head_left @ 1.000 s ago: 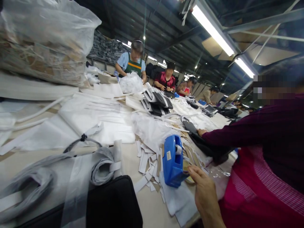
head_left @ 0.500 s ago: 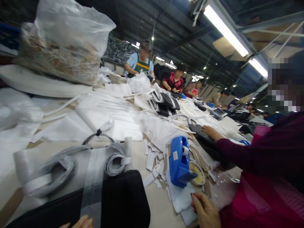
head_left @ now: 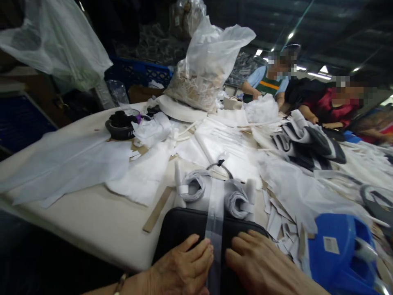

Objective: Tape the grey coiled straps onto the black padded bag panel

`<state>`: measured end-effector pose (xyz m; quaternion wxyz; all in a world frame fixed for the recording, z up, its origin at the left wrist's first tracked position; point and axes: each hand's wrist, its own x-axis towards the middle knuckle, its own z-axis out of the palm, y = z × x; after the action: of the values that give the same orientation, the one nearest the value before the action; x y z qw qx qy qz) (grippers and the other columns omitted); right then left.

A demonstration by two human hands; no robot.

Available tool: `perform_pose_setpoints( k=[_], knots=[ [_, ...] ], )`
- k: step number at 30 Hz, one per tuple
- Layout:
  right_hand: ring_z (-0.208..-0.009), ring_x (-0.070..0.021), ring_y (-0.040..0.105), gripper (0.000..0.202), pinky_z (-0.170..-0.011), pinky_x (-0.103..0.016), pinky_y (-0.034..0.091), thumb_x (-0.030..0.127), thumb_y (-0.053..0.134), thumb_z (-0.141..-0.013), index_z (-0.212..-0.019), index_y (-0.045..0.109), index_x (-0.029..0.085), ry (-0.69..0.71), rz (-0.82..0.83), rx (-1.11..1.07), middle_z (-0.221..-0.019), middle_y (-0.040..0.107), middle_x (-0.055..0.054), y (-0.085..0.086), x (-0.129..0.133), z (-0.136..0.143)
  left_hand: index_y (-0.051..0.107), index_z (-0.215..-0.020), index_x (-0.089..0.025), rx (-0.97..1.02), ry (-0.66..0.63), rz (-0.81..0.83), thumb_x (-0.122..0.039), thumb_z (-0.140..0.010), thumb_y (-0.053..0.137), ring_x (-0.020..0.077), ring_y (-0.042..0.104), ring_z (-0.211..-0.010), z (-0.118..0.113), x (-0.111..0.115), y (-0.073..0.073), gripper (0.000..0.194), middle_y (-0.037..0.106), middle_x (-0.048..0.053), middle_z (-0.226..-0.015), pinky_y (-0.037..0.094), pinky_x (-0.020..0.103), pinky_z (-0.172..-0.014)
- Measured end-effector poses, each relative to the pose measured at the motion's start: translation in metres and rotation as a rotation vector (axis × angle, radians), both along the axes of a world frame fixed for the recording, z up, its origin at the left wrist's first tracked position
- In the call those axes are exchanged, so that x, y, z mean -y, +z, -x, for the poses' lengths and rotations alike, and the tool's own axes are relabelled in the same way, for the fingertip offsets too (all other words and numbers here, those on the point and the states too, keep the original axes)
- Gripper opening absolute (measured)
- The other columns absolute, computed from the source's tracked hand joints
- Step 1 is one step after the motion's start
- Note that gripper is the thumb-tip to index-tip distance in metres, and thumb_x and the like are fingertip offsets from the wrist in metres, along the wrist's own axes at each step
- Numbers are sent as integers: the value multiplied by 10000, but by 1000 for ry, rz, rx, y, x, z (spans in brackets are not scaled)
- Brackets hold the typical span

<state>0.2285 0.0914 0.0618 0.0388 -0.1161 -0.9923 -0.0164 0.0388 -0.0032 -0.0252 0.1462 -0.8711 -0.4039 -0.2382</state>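
Observation:
A black bag (head_left: 184, 224) lies flat at the front of the table, with a translucent strip (head_left: 215, 213) running down its middle. Two grey wrapped rolls (head_left: 194, 186) sit just behind its far edge. My left hand (head_left: 187, 262) rests on the bag, its fingers bent and close together at the strip's left side; whether they pinch anything is hidden. On the strip's right, my right hand (head_left: 258, 256) presses on the bag with curled fingers, and what lies under them cannot be made out.
A blue tape dispenser (head_left: 331, 250) stands at the right, beside paper scraps (head_left: 276, 223). White sheets (head_left: 92, 164), a black bowl (head_left: 121, 129) and a stuffed plastic bag (head_left: 202, 73) are farther back. Folded black-and-white pieces (head_left: 310, 143) lie right. Two people work across the table.
The view has swung left. My right hand has moved from beside the tape dispenser onto the bag. My left hand reaches farther over the bag, beside the strip.

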Motion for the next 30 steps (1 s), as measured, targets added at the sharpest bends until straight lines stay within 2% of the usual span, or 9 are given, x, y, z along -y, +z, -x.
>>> perform_pose_setpoints(
  k=[6,13,15,16,19,22,24,27,30],
  knots=[
    [-641,-162,567,212,-647,-298,398,36,491,-680,-771,562,213,72,-13,151,-706,622,-9,-22,-26,37,644,-919,-158,50,-10,-23,-375,-903,462,214,539,-1050,-1,0,-9,284,633,40,-1063,410,363,-873],
    [-562,-193,633,172,-459,-262,297,37,561,-701,-664,641,184,-157,94,537,-606,668,-34,0,-38,81,645,-888,-162,55,-21,23,-307,-901,465,225,535,-1061,-1,0,-13,231,637,50,-1044,404,375,-886],
    [-565,-214,637,48,-447,-257,281,134,674,-688,-715,644,159,-283,56,527,-601,667,-59,7,-46,86,645,-887,-163,41,-34,50,-332,-908,449,232,530,-1073,0,1,-10,260,633,61,-1062,397,387,-899],
    [-562,-224,635,128,-446,-257,282,170,716,-671,-771,642,141,-335,23,501,-600,664,-67,9,-50,85,645,-889,-164,37,-42,58,-347,-912,441,231,528,-1079,1,2,-8,274,631,62,-1072,396,386,-902],
    [-543,-208,605,89,-459,-269,313,180,668,-746,-797,612,135,-356,-83,279,-587,629,-49,11,-51,72,647,-887,-166,31,-37,78,-370,-908,455,220,533,-1076,2,2,-3,280,634,58,-1078,396,378,-905],
    [-578,-156,573,260,-527,-265,399,110,402,-875,-723,602,175,-224,-65,-85,-641,615,-35,-3,-28,46,645,-886,-172,26,-26,68,-389,-897,476,213,542,-1059,2,1,-1,276,635,54,-1078,403,375,-896],
    [-775,-162,618,360,-686,-276,466,99,281,-891,-927,636,145,-107,-58,-204,-837,680,-68,-21,-6,28,641,-902,-167,28,-25,51,-397,-887,491,213,536,-1066,2,1,0,274,634,52,-1074,407,376,-894],
    [-1036,-189,581,376,-880,-324,439,130,281,-911,-1066,623,122,14,-230,-257,-1079,675,-68,-50,21,7,631,-890,-150,44,-48,58,-360,-864,537,210,530,-1066,4,3,4,232,640,55,-1038,390,379,-940],
    [-1076,-201,572,355,-937,-360,422,144,313,-924,-1070,636,138,22,-338,-249,-1135,659,-49,-68,33,-3,619,-821,-144,126,-70,61,-267,-850,544,183,557,-986,7,5,10,147,657,39,-932,349,363,-1004]
  ],
)
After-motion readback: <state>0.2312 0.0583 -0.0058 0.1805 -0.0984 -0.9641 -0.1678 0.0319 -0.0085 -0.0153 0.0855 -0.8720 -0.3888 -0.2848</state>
